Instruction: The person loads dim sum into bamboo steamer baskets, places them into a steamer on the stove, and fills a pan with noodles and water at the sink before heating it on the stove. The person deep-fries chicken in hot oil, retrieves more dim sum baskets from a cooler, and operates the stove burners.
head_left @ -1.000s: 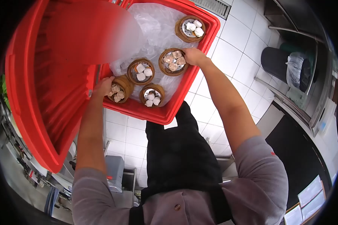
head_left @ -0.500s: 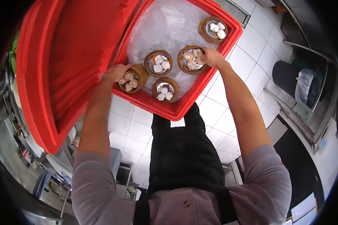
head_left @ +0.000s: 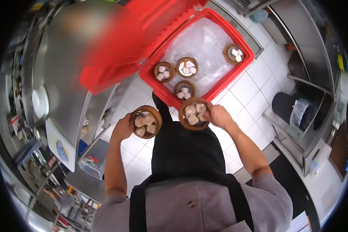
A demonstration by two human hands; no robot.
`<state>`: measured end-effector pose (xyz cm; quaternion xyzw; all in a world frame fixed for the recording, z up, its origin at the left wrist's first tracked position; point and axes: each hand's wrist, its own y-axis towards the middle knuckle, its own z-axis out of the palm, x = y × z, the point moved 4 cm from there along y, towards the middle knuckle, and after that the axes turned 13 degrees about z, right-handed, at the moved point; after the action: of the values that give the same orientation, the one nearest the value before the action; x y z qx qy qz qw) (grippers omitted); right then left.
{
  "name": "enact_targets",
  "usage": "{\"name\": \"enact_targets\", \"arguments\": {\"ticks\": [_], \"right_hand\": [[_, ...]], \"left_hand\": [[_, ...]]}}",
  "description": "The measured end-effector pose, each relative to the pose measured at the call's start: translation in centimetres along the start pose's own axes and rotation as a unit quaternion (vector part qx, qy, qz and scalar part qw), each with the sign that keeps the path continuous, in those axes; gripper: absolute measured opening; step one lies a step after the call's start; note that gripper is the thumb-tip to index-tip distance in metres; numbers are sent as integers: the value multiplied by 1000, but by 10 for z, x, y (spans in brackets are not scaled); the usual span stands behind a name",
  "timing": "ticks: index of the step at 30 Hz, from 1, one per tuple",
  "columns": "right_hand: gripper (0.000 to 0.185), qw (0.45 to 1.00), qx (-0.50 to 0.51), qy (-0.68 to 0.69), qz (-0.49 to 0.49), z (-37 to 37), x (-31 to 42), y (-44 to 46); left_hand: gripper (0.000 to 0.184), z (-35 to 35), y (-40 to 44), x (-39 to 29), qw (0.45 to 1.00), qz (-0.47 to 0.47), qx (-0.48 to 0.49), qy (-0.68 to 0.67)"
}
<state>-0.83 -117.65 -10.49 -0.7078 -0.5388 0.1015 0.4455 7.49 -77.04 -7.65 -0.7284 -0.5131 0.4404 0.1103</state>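
In my left hand (head_left: 122, 128) is a round bamboo steamer (head_left: 159, 118) of pale brown dumplings (head_left: 145, 123), gripped by its left side. A similar steamer (head_left: 182, 116), also filled with brownish dumplings (head_left: 196, 111), is held by its right side in my right hand (head_left: 219, 116). Both are up in front of my apron, the right one just past the near edge of a red insulated box (head_left: 167, 95). Inside that box, several steamers with white buns, including a middle one (head_left: 187, 70) and a far right one (head_left: 237, 58), rest on crumpled clear plastic (head_left: 208, 42).
The box's red lid (head_left: 120, 48) stands open to the left, blurred, beside a steel counter (head_left: 65, 50). White dishes (head_left: 40, 101) and a white board (head_left: 60, 143) are on the left. A dark bin (head_left: 284, 108) stands at right on the tiled floor (head_left: 251, 85).
Both hands have lifted the steamers of brownish dumplings out of the red box and brought them toward my body. A steamer of white buns now shows at the box's left corner.
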Motion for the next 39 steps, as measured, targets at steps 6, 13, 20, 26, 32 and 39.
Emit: {"name": "enact_targets", "arguments": {"ticks": [6, 13, 20, 26, 32, 39], "right_hand": [[40, 989, -4, 74, -127, -39, 204, -72], [34, 952, -124, 114, -255, -90, 436, -59], [38, 963, -145, 22, -228, -83, 576, 38], [40, 962, -144, 21, -233, -57, 590, 60], [38, 925, -213, 236, -208, -30, 561, 46], [36, 927, -70, 238, -280, 40, 445, -4]], "left_hand": [[33, -145, -153, 42, 966, -129, -207, -83], [30, -221, -122, 165, 924, -74, -353, -124], [59, -212, -93, 187, 713, -9, -416, -564], [77, -222, -105, 150, 624, -22, -446, -641], [73, -239, -83, 147, 674, 6, -464, -575], [67, -296, -31, 163, 648, -9, -445, -618]]}}
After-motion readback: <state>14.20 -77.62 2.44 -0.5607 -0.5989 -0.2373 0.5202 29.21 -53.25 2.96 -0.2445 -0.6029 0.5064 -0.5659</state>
